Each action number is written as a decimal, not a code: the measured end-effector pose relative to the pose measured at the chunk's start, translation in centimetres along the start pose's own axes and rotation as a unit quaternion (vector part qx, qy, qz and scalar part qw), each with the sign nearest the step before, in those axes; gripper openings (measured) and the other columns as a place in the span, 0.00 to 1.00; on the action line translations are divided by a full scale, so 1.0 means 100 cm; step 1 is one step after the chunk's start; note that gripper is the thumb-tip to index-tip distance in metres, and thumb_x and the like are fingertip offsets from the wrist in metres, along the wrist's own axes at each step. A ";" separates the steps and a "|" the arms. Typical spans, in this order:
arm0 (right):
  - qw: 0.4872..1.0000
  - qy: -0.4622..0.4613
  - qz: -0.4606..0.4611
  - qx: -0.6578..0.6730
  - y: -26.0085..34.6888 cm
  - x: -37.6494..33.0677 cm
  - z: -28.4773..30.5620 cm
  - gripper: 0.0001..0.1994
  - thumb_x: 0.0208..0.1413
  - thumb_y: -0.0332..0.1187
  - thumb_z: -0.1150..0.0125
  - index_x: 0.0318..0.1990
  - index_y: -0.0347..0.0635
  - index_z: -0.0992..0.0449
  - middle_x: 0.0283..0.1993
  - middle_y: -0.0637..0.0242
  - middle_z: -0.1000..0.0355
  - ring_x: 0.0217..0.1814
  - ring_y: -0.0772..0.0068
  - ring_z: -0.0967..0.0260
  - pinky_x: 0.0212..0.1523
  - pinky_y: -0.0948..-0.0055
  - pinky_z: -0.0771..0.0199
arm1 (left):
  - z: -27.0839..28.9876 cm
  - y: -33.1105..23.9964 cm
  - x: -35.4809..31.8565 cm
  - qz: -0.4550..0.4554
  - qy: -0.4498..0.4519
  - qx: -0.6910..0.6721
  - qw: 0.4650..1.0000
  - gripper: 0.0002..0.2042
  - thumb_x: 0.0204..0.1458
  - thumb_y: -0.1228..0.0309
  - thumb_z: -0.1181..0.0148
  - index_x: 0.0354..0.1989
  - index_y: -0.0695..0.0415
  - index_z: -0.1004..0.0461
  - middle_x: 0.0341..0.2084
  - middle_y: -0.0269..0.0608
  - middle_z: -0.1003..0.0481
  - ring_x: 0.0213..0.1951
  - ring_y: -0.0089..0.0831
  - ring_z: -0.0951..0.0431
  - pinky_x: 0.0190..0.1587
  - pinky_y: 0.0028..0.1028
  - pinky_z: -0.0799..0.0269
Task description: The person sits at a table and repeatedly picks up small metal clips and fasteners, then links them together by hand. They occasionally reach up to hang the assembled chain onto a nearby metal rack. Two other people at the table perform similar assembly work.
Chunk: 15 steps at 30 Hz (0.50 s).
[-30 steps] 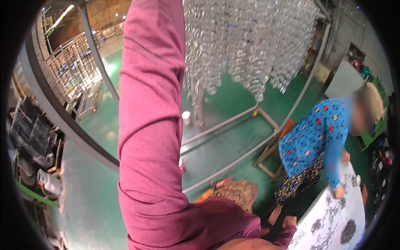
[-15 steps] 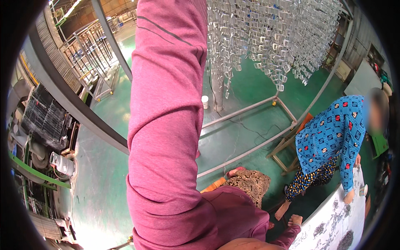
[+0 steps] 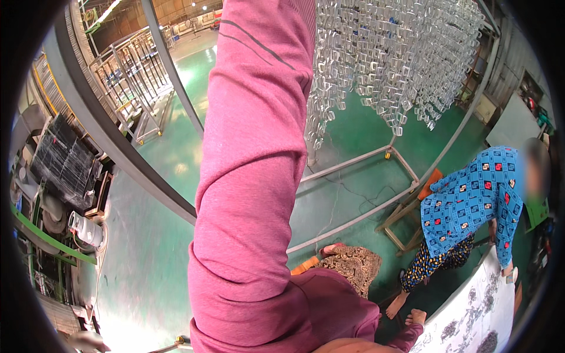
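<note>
My left arm, in a pink sleeve (image 3: 253, 165), is raised straight up through the middle of the view. The left hand lies beyond the top edge, out of sight. Just right of the sleeve hang many strands of shiny, silvery, buckle-like loops (image 3: 371, 70). Low at the right, my right hand (image 3: 416, 318) is beside the near edge of a white-covered table (image 3: 465, 320) with dark clusters on it. Its fingers are curled in, and whatever they may hold cannot be made out.
A co-worker in a blue patterned top (image 3: 477, 194) bends over the table, a hand at a small round whitish object (image 3: 511, 275). A metal rack frame (image 3: 353, 217) stands on the green floor, near a wooden stool (image 3: 403, 226). At left are a grey post (image 3: 112, 141) and gas cylinder (image 3: 85, 229).
The view has shifted, so my raised sleeve sits farther right. The co-worker's hand has moved from the tabletop to the small round object. My right hand stays by the table edge.
</note>
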State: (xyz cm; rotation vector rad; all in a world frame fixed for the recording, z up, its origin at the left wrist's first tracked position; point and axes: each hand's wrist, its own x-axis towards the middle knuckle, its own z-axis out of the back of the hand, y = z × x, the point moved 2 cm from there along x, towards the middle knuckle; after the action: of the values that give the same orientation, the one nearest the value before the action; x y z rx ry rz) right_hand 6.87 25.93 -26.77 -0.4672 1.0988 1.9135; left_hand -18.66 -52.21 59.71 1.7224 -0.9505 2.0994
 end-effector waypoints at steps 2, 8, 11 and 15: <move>1.000 -0.008 -0.002 0.005 0.000 0.002 -0.001 0.12 0.53 0.31 0.45 0.44 0.38 0.26 0.23 0.58 0.30 0.12 0.68 0.36 0.12 0.66 0.30 | 0.002 -0.001 -0.003 0.001 -0.001 -0.004 1.000 0.08 0.52 0.70 0.45 0.37 0.59 0.23 0.26 0.37 0.23 0.26 0.24 0.24 0.27 0.24 0.30; 0.999 -0.026 -0.019 0.014 0.003 0.017 -0.014 0.11 0.52 0.28 0.47 0.42 0.37 0.26 0.21 0.58 0.31 0.12 0.67 0.37 0.10 0.68 0.38 | 0.001 0.000 -0.014 0.012 0.002 -0.020 1.000 0.09 0.51 0.70 0.44 0.38 0.59 0.23 0.27 0.39 0.23 0.27 0.25 0.24 0.28 0.24 0.29; 0.999 -0.048 0.019 -0.017 0.006 0.001 -0.017 0.09 0.51 0.28 0.47 0.39 0.37 0.24 0.19 0.59 0.31 0.12 0.69 0.37 0.10 0.69 0.38 | 0.010 -0.004 -0.021 0.022 0.005 -0.021 1.000 0.09 0.51 0.70 0.44 0.38 0.60 0.24 0.28 0.40 0.23 0.27 0.26 0.24 0.29 0.25 0.29; 0.947 -0.171 0.188 -0.195 -0.035 0.047 -0.020 0.08 0.44 0.28 0.44 0.25 0.33 0.22 0.20 0.49 0.27 0.22 0.55 0.25 0.24 0.60 0.26 | 0.010 -0.010 -0.027 0.033 0.006 -0.061 0.998 0.10 0.51 0.70 0.43 0.38 0.61 0.24 0.28 0.41 0.23 0.28 0.26 0.24 0.30 0.25 0.28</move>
State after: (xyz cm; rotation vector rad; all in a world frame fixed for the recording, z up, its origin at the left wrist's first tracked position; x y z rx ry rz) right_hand 6.87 27.40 -32.79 -0.1251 0.6091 2.4524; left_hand -16.60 -51.58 57.56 1.6381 -1.1208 2.0441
